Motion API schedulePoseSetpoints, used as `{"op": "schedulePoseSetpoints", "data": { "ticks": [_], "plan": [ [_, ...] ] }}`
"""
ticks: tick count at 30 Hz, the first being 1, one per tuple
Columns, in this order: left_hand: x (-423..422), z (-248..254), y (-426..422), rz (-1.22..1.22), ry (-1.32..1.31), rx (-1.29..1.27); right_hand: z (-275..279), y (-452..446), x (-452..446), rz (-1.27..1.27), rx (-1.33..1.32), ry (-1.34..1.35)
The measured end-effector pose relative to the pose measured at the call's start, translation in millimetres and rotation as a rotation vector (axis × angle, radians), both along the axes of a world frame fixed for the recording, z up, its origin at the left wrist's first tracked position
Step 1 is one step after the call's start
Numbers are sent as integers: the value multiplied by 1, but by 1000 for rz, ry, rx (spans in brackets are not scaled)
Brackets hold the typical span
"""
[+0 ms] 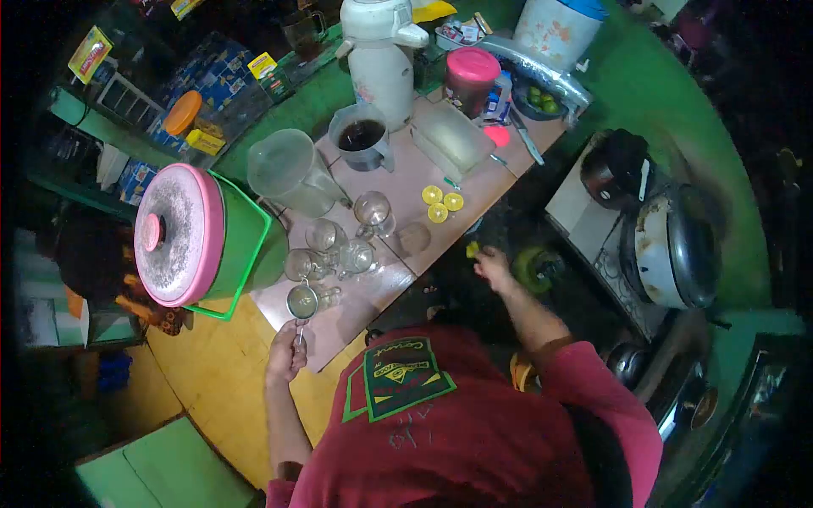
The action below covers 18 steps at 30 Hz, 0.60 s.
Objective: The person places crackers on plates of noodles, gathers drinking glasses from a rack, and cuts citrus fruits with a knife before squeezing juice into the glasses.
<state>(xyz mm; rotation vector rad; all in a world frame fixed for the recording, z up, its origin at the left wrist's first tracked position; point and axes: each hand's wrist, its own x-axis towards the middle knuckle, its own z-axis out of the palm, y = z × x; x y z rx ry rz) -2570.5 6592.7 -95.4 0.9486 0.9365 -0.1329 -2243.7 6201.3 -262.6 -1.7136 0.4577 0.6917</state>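
Observation:
My left hand (286, 356) is closed round the handle of a small round strainer (302, 300), which is over the near left part of the tiled counter (385, 292). Several clear glass mugs (356, 256) stand just beyond the strainer. My right hand (494, 269) pinches a small yellow piece (472, 250), perhaps citrus, off the counter's right edge above a dark gap. Halved citrus fruits (437, 212) lie cut side up on the counter. Behind the mugs are a clear plastic pitcher (292, 169) and a jug of dark liquid (362, 140).
A green cooler with a pink lid (178, 235) stands at the left. Along the back are a white thermos (381, 80), a pink-lidded jar (472, 76) and a plastic box (451, 140). A knife (527, 135) lies near the right edge. Large pots (665, 254) sit at the right.

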Motion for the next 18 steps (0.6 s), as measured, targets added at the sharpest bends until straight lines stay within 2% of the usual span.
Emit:
{"op": "schedulePoseSetpoints", "data": {
  "ticks": [1, 2, 4, 5, 7, 8, 10, 11, 13, 15, 16, 18],
  "plan": [
    [-1, 1, 0, -1, 5, -11, 22, 10, 19, 126, -205, -39],
    [-1, 3, 1, 8, 10, -2, 14, 12, 33, 135, -197, -35],
    [3, 8, 2, -21, 51, -2, 9, 19, 59, 361, -465, -676],
    [6, 8, 2, -7, 47, 4, 6, 24, 70, 371, -455, -684],
    [4, 11, -3, -23, 33, 26, 56, 46, 73, 605, -541, -1231],
    [2, 10, -4, -2, 36, 26, 65, 56, 78, 622, -527, -1235],
    [3, 10, -3, 33, 30, -18, 75, 82, 89, 915, -745, -1090],
    [3, 12, -3, 71, 28, -9, 76, 89, 95, 940, -719, -1112],
    [8, 23, -9, 0, 111, 59, 71, 100, 118, 1067, -650, -888],
    [7, 24, -12, 44, 95, 82, 117, 104, 108, 1053, -671, -825],
    [4, 20, -9, 37, 86, 55, 115, 101, 107, 944, -611, -912],
    [-3, 11, -4, 54, 65, 28, 118, 93, 106, 1045, -755, -911]
  ]
}}
